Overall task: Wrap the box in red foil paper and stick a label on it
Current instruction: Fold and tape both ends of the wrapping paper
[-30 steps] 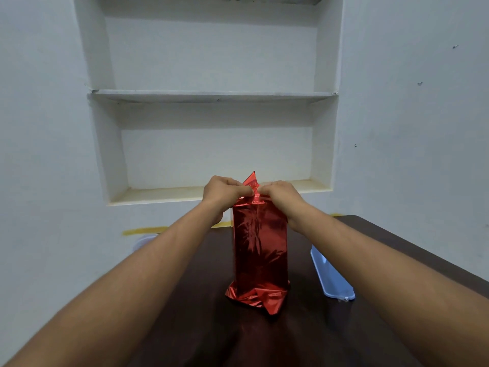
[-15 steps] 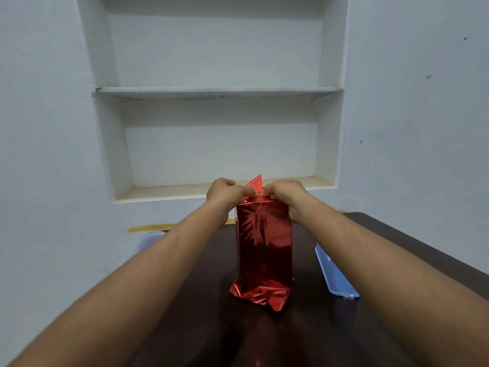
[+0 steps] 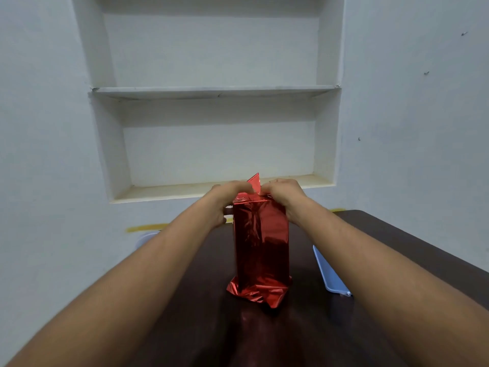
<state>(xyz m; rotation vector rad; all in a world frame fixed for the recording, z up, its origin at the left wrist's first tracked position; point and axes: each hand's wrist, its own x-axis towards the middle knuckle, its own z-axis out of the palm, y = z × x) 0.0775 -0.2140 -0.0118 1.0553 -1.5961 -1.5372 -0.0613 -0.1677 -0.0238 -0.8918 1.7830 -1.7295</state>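
A tall box covered in shiny red foil paper [image 3: 260, 245] stands upright on the dark wooden table [image 3: 304, 335]. Loose foil crumples out around its base. At the box's top, my left hand [image 3: 225, 198] and my right hand [image 3: 284, 194] both pinch the foil, one on each side. A small pointed flap of foil sticks up between the two hands. No label is in view.
A light blue tray [image 3: 329, 271] lies on the table to the right of the box. Another pale blue item [image 3: 145, 238] peeks out behind my left forearm. White wall shelves [image 3: 211, 90] fill the alcove behind the table.
Both hands stay at the box's top and have worked the foil lower and tighter. The pointed flap looks a little shorter. The box has not shifted.
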